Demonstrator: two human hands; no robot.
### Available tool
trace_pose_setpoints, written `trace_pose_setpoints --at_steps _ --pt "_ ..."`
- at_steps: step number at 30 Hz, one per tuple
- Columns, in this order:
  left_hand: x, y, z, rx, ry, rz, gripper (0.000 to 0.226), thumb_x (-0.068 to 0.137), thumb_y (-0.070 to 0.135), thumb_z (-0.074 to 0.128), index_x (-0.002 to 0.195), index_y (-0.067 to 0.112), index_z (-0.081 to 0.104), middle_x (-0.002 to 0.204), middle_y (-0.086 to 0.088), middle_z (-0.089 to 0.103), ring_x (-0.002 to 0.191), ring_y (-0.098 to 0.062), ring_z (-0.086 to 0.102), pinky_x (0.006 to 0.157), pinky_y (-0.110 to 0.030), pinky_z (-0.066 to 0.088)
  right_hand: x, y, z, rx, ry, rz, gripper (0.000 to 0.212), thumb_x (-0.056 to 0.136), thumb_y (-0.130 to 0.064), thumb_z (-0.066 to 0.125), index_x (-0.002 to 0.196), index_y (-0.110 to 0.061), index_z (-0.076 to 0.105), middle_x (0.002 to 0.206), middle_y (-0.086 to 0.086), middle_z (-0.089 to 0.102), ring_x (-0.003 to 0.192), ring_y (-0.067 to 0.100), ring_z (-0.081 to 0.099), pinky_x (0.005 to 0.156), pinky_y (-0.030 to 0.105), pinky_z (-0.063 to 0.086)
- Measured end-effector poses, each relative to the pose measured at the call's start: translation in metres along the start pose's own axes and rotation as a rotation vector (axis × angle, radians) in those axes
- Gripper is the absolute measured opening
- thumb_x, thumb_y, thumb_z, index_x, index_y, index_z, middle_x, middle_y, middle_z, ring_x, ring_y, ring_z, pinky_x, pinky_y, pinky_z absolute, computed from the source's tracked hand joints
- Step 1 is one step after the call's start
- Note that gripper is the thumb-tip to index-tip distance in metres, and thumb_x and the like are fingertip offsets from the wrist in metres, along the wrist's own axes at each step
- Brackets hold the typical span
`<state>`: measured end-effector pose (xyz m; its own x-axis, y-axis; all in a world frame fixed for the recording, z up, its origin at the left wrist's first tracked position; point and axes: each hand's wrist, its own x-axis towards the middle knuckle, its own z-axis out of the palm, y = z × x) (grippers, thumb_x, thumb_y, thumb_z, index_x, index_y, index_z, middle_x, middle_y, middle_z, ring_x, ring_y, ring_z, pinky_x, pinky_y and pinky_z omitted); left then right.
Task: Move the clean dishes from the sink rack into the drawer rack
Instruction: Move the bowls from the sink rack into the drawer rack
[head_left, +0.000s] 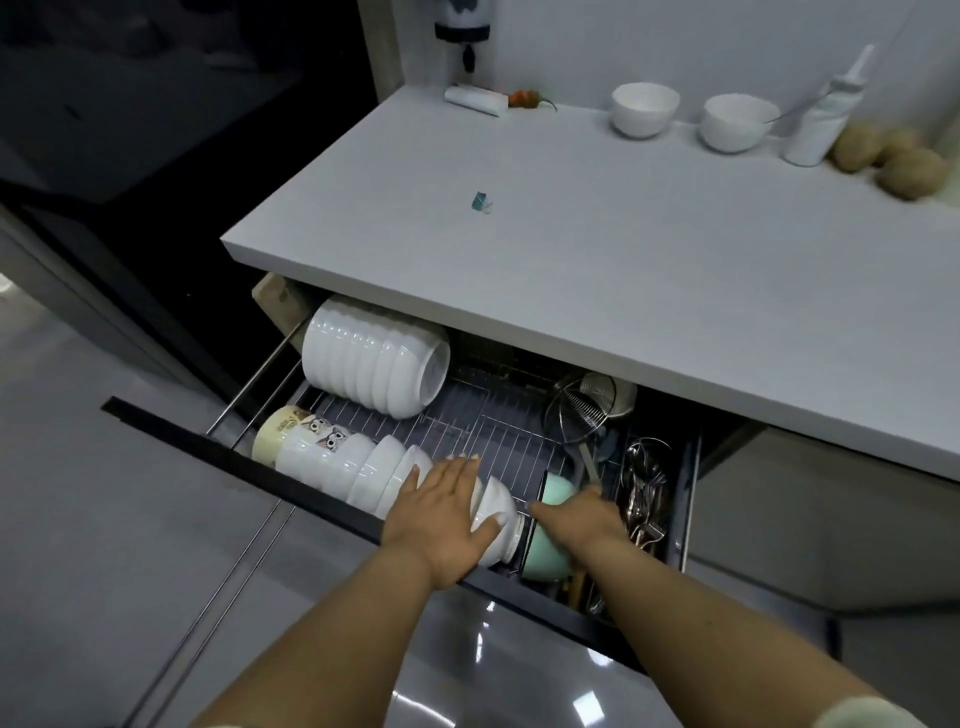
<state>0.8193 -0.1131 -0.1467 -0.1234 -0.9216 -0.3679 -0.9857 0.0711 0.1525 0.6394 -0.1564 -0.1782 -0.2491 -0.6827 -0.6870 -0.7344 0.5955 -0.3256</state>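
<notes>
The drawer rack (498, 421) is pulled out under the counter. Along its front lies a row of white bowls (337, 462) on their sides, two of them with owl prints. My left hand (441, 514) lies flat over the right end of that row, fingers straight and thumb against the last white bowl (501, 540). Just to its right, my right hand (582, 519) grips a mint green bowl (545, 564) standing on edge in the rack. A second stack of white bowls (374, 358) lies at the back left.
A wire strainer (582, 405) and a cutlery compartment (644, 493) fill the drawer's right side. The white counter (623, 260) overhangs the drawer's back and carries two white bowls (644, 109), a squeeze bottle (826, 119), potatoes (893, 156) and a small clip (480, 201). The drawer front (234, 452) juts towards me.
</notes>
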Motion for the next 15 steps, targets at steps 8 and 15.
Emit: trace_pose_setpoints --at_steps 8,15 --pt "0.001 -0.003 0.004 -0.018 0.027 0.027 0.083 0.089 0.069 0.015 0.154 0.019 0.006 0.162 0.002 0.012 0.148 -0.014 0.009 0.121 -0.041 0.008 0.013 -0.010 0.028 -0.044 -0.078 0.016 0.106 0.073 -0.062 0.062 0.145 0.002 0.018 0.143 0.016 0.045 0.129 0.032 0.046 0.098 0.035 0.048" --pt "0.001 -0.003 0.003 -0.022 0.049 0.030 0.088 0.083 0.072 0.008 0.154 0.020 0.009 0.160 0.003 0.017 0.146 -0.014 0.015 0.120 -0.037 0.012 0.018 -0.018 0.046 -0.061 -0.099 0.026 0.089 0.075 -0.057 0.065 0.137 -0.003 0.029 0.136 0.015 0.051 0.122 0.031 0.052 0.092 0.035 0.051"
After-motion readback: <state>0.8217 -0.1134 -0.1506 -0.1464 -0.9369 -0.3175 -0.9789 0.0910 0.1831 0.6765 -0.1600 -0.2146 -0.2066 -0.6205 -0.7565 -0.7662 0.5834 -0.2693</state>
